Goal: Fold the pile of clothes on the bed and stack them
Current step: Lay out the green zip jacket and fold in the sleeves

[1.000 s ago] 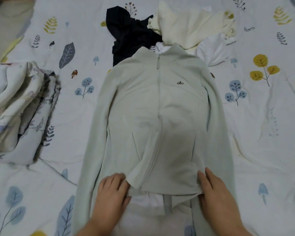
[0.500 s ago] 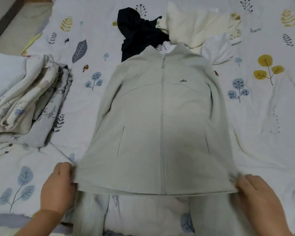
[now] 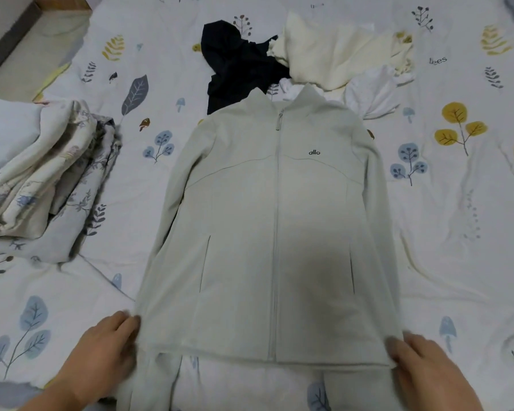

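Pale green zip jacket [image 3: 276, 232] spread flat, front up, zipped, on the bed [image 3: 457, 247], right between the two hands and stretching away from them. Left hand [image 3: 101, 357] at the bottom left corner of the hem, fingers curled onto the fabric edge, looks like a pinch, but blurry enough that the exact grip stays fuzzy. Right hand [image 3: 428, 369] mirrored at the bottom right hem corner, fingertips tucked at or under the edge, thumb hidden, so again probably pinching, hard to say more. Both wrists cut off by the bottom of the view. Sleeves running down along the jacket's sides and trailing under the hem toward the hands, cuffs out of frame. Small "allo" logo on the chest, far from the right hand. Beyond the collar, well away from both hands: a heap made of a black garment [image 3: 238, 63], a cream garment [image 3: 333, 54] and a white garment [image 3: 371, 90], all crumpled, shapes not readable, the white one partly buried under the cream one and the jacket collar. Off past the left hand, further up and outward: folded floral bedding [image 3: 42, 179], its left part cut off by the frame. Strip of floor [image 3: 9, 31] at the far corner on the left-hand side, barely visible.
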A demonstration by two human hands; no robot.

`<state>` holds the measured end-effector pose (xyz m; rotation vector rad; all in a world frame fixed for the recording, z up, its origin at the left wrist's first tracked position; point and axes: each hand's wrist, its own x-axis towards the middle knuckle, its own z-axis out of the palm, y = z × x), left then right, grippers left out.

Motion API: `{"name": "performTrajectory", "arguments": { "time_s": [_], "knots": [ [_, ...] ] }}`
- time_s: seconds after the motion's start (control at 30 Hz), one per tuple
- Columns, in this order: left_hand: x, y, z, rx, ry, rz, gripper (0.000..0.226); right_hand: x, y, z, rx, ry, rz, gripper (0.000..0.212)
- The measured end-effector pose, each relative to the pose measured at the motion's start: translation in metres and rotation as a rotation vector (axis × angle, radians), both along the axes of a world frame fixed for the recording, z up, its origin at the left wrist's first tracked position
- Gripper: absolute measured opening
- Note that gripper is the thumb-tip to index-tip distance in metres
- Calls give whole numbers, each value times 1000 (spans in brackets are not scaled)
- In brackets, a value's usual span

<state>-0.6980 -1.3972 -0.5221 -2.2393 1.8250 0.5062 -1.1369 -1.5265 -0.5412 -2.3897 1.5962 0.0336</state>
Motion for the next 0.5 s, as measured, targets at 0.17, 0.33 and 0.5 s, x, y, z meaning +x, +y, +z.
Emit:
{"name": "performTrajectory", "arguments": {
  "time_s": [0.17,0.33,0.5],
  "knots": [
    [-7,-52,18,-127,114,160,29,1,-20,9,26,-168,-155,28],
    [-52,-143,20,-236,307,99,13,31,-81,16,150,-359,-557,22],
    [-108,-240,2,-267,464,-35,24,50,-143,-2,250,-308,-799,35]
  ]
}}
